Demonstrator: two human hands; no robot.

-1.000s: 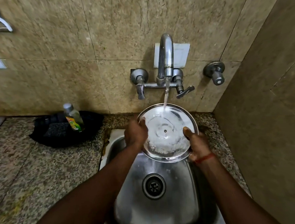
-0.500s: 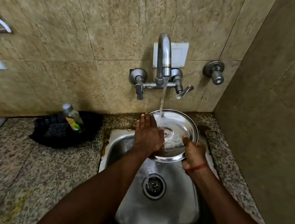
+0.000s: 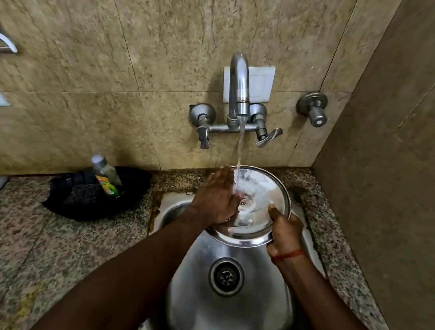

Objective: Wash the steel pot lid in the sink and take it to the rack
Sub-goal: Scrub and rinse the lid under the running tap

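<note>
Head view: right hand [image 3: 285,231] grips the lid [image 3: 263,187] rim over the sink [image 3: 197,311]. Left hand [image 3: 215,199], fingers straight, presses its wet face under the tap [image 3: 238,89].

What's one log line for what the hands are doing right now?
step: rinse | left hand: flat on steel pot lid | right hand: grips its rim | tap: running | place: over sink

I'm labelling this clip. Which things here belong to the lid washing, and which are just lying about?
In use: lid, left hand, right hand, tap, sink.
Lying about: bottle, black holder, spare valve.
</note>
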